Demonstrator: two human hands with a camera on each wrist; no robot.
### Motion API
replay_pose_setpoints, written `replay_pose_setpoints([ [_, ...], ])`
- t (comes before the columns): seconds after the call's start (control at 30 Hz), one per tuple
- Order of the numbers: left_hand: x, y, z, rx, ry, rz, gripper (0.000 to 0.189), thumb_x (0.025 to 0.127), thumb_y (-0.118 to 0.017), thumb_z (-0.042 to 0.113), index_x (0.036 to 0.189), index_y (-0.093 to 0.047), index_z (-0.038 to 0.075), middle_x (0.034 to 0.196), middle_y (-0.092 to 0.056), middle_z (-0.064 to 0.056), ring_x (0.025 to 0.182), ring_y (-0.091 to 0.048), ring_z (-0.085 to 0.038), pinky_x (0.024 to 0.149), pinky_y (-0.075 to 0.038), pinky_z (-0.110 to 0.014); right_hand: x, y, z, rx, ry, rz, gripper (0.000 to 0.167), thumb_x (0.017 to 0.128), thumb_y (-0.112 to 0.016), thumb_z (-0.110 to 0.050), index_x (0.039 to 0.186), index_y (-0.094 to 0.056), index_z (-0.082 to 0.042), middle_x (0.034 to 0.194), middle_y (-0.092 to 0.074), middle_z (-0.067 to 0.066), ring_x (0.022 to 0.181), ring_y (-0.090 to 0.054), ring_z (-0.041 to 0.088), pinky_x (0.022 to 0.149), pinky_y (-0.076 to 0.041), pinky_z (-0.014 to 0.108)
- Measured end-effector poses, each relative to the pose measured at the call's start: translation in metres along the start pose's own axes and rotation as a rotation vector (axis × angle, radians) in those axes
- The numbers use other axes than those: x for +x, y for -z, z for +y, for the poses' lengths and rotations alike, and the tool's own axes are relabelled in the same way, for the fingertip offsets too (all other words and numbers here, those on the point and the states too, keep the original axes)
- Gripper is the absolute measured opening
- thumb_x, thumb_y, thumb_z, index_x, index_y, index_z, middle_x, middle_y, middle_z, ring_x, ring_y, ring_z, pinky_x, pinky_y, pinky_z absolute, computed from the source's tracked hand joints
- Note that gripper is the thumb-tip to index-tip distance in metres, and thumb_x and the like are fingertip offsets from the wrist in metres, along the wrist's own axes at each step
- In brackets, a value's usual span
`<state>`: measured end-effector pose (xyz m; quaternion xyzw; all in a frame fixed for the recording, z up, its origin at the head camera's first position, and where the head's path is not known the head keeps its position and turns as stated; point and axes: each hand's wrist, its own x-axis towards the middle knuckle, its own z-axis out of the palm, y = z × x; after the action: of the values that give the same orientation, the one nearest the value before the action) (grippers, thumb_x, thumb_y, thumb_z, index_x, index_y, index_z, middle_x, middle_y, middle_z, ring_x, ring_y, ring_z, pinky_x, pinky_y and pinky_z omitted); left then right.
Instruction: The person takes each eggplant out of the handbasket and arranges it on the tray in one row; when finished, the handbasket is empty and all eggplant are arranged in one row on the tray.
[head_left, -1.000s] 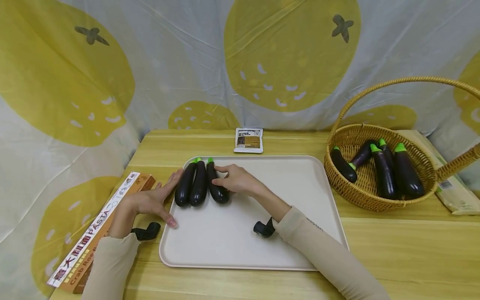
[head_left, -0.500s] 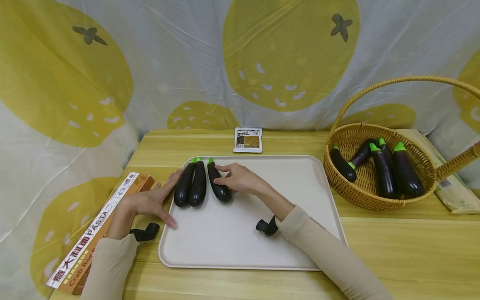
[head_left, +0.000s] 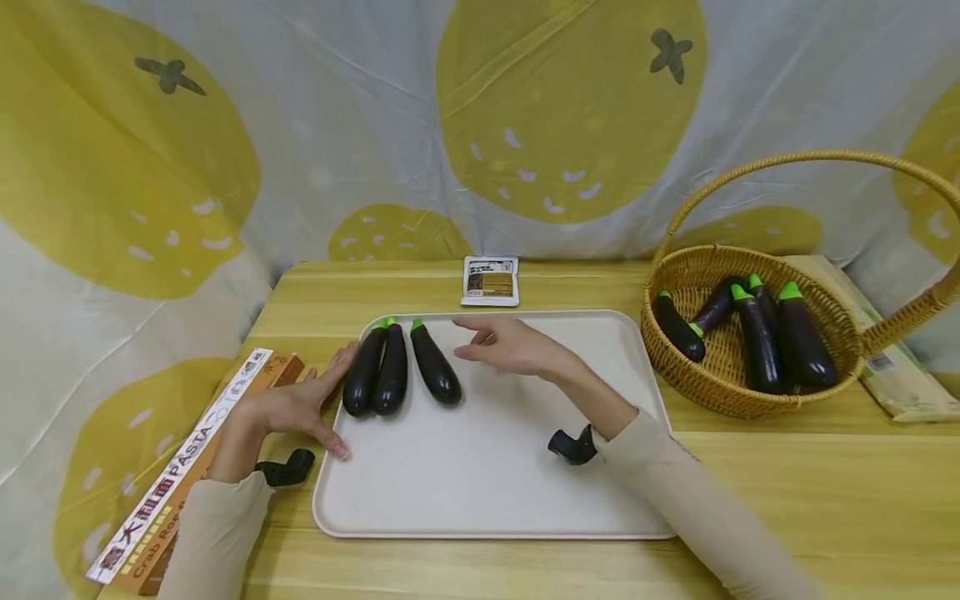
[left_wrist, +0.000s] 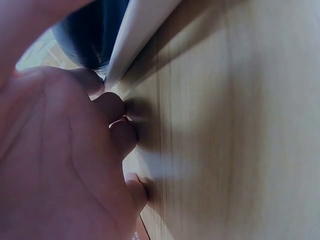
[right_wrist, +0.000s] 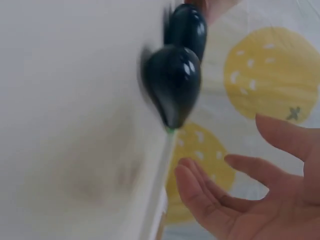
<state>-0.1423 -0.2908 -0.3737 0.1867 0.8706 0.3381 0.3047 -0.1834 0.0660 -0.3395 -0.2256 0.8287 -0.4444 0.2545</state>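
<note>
Three dark eggplants lie on the white tray point(head_left: 487, 475) near its far left corner, green stem ends pointing away. The left eggplant point(head_left: 365, 371) and middle eggplant point(head_left: 392, 371) lie side by side; the right eggplant point(head_left: 437, 367) slants a little apart from them. My left hand point(head_left: 300, 408) rests spread at the tray's left edge, thumb over the rim. In the left wrist view its fingertips meet the wooden table point(left_wrist: 225, 125) beside the tray. Right of the slanted eggplant, my right hand point(head_left: 513, 346) hovers over the tray with relaxed fingers, holding nothing; the right wrist view shows its parted fingers point(right_wrist: 197, 192).
A wicker basket point(head_left: 675, 379) with a tall handle stands at the right, several eggplants point(head_left: 806, 342) inside. Beside it lies a flat pale bag point(head_left: 911, 383). A pasta box point(head_left: 187, 475) lies along the left, under my left forearm. Behind the tray is a small packet point(head_left: 490, 281).
The right hand shifted the right eggplant's rounded end rightward, then let it go and moved away to the right. The left hand has stayed at the tray's edge.
</note>
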Motion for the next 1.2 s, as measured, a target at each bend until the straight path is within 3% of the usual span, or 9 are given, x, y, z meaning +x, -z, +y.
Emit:
replay_pose_setpoints([
  [0.17, 0.0, 0.001, -0.001, 0.0, 0.004, -0.003, 0.156, 0.062, -0.099, 0.025, 0.164, 0.019, 0.012, 0.167, 0.025, -0.029, 0.155, 0.021, -0.051, 0.118, 0.016, -0.076, -0.033, 0.032, 0.004, -0.028, 0.013, 0.047, 0.06, 0.104, -0.061, -0.038, 0.159, -0.042, -0.025, 0.131, -0.068, 0.009, 0.127, -0.061, 0.026, 0.102, -0.053, 0.047],
  [0.47, 0.0, 0.001, -0.001, -0.007, 0.006, -0.008, 0.156, 0.062, -0.099, 0.025, 0.164, 0.019, 0.012, 0.167, 0.025, -0.029, 0.155, 0.021, -0.052, 0.118, 0.016, -0.076, -0.101, 0.088, 0.021, -0.115, -0.038, 0.161, 0.06, 0.106, -0.055, -0.047, 0.161, -0.038, -0.03, 0.14, -0.063, 0.006, 0.133, -0.057, 0.027, 0.11, -0.047, 0.054],
  [0.63, 0.0, 0.0, -0.002, -0.008, 0.002, -0.008, 0.156, 0.063, -0.099, 0.025, 0.164, 0.018, 0.011, 0.167, 0.024, -0.029, 0.155, 0.021, -0.052, 0.118, 0.016, -0.077, -0.137, 0.114, 0.033, -0.189, -0.079, 0.243, 0.057, 0.107, -0.053, -0.045, 0.159, -0.042, -0.024, 0.14, -0.064, 0.011, 0.133, -0.057, 0.031, 0.107, -0.048, 0.055],
  [0.8, 0.0, 0.0, -0.002, -0.001, -0.007, -0.003, 0.156, 0.063, -0.099, 0.026, 0.164, 0.019, 0.011, 0.167, 0.025, -0.029, 0.154, 0.022, -0.052, 0.117, 0.017, -0.077, -0.165, 0.136, 0.054, -0.261, -0.147, 0.308, 0.057, 0.108, -0.051, -0.044, 0.16, -0.041, -0.021, 0.141, -0.062, 0.014, 0.128, -0.059, 0.032, 0.096, -0.051, 0.036],
  [0.9, 0.0, 0.001, -0.002, 0.001, -0.01, -0.002, 0.156, 0.063, -0.099, 0.027, 0.164, 0.019, 0.011, 0.168, 0.025, -0.028, 0.155, 0.023, -0.051, 0.117, 0.017, -0.077, -0.173, 0.144, 0.069, -0.281, -0.187, 0.331, 0.06, 0.109, -0.05, -0.043, 0.161, -0.039, -0.016, 0.14, -0.06, 0.019, 0.124, -0.058, 0.034, 0.088, -0.05, 0.029],
  [1.03, 0.0, 0.001, -0.003, -0.01, -0.013, -0.006, 0.156, 0.064, -0.099, 0.028, 0.164, 0.019, 0.012, 0.168, 0.026, -0.028, 0.154, 0.024, -0.051, 0.117, 0.018, -0.076, -0.178, 0.147, 0.088, -0.303, -0.262, 0.349, 0.066, 0.109, -0.05, -0.043, 0.162, -0.033, -0.009, 0.136, -0.06, 0.024, 0.118, -0.06, 0.036, 0.084, -0.05, 0.032],
  [1.2, 0.0, 0.001, -0.004, 0.003, -0.011, -0.001, 0.155, 0.064, -0.099, 0.028, 0.164, 0.02, 0.011, 0.167, 0.026, -0.028, 0.154, 0.024, -0.051, 0.117, 0.018, -0.076, -0.178, 0.147, 0.102, -0.261, -0.342, 0.357, 0.073, 0.108, -0.049, -0.048, 0.163, -0.029, -0.005, 0.131, -0.06, 0.023, 0.098, -0.062, 0.024, 0.073, -0.048, 0.032],
])
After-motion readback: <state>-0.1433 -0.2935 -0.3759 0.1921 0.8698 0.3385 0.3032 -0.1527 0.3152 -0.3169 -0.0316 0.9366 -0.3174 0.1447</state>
